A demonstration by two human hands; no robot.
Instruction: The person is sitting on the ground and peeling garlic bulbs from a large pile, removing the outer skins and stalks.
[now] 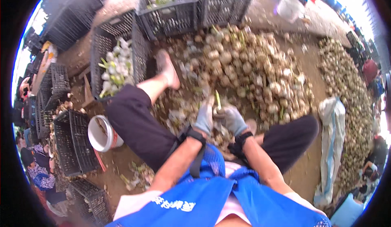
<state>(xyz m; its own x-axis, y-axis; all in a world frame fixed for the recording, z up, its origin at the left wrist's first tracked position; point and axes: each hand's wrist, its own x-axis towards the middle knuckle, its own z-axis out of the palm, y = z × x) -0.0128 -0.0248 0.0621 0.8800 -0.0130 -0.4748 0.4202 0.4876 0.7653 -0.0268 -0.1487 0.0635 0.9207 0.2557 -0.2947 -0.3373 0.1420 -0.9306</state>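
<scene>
My left hand [204,116] and my right hand [232,119], both in pale grey work gloves, are close together between my bent knees. A garlic bulb with an upright green shoot [218,100] is in my right hand's closed fingers. My left hand is beside it with its fingers pressed together; what they hold, if anything, I cannot make out. Just beyond my hands rises a large heap of unpeeled garlic bulbs [244,66], brownish, with roots and stalks. At the far left, a black plastic crate [139,52] holds cleaned white garlic bulbs [118,70] with green tips.
More black crates [167,17] stand at the back and on the left. A white bucket [97,133] sits left of my knee. A white woven sack [330,121] lies on the right, beside another long garlic heap [346,88]. Other people work at both edges.
</scene>
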